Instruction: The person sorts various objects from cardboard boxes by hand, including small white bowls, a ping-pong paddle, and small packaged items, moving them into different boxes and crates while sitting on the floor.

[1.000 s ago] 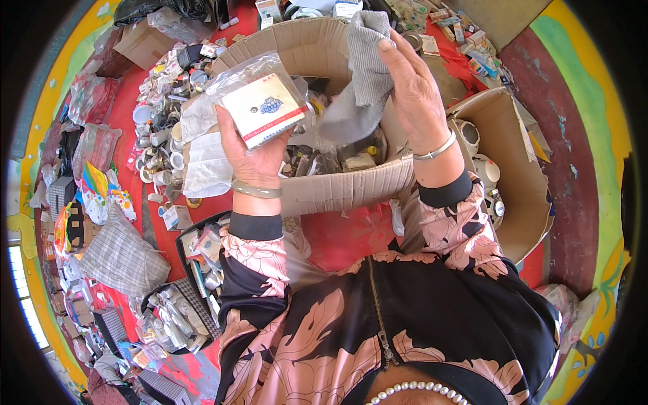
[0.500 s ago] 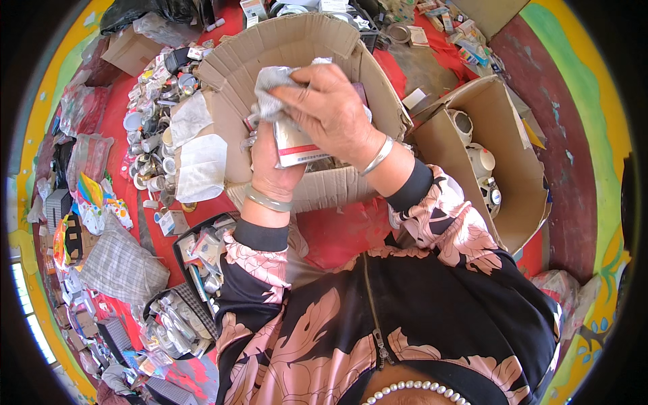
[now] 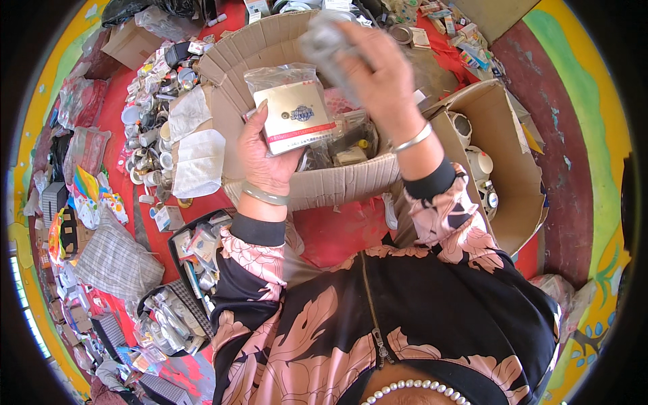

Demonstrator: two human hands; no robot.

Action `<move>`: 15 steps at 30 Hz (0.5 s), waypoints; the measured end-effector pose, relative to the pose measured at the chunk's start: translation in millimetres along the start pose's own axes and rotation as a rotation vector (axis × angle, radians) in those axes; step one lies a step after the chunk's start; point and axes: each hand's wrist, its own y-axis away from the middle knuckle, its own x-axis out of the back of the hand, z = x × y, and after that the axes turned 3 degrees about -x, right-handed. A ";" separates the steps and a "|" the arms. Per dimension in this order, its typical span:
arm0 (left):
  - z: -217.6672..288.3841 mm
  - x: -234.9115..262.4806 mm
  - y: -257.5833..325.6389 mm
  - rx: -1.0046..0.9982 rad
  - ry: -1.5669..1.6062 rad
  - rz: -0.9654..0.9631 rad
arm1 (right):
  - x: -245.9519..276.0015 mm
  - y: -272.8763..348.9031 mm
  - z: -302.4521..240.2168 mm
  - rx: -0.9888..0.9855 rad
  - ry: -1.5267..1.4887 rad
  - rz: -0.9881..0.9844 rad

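Since half a second ago the hands have split: the right hand [image 3: 378, 67] has lifted off the box and risen up and away, while the left hand [image 3: 266, 158] has stayed put, holding the small white box [image 3: 295, 116] over the large open carton [image 3: 324, 182].

Left fingers are clamped on the white box from below and the left edge; it sits in a clear plastic bag [image 3: 283, 74], with a dark round emblem on its face and a red stripe along the lower edge. Box face is now exposed, so it looks wiped or unwrapped and ready for inspection.

Right fingers are curled round a grey crumpled wad [image 3: 324, 44], probably cloth or wrapping; motion blur, hard to say.

Around it: a second open carton [image 3: 513, 223] on the right holding white ceramic pots [image 3: 476, 162], white folded packets [image 3: 197, 162] left of the big carton, and a scatter of small metal cups [image 3: 145, 142] on the red ground cover [image 3: 337, 229].
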 end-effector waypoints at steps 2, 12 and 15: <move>-5.5 9.5 -5.2 -0.013 -0.003 0.116 | -21.5 14.6 -33.4 0.104 -0.059 -0.157; 35.7 16.0 -8.3 -0.361 -0.141 0.123 | -33.4 39.3 -24.8 0.193 -0.170 -0.574; 46.2 17.5 -8.3 -0.326 -0.050 0.039 | -16.5 34.7 10.3 -0.016 -0.127 -0.753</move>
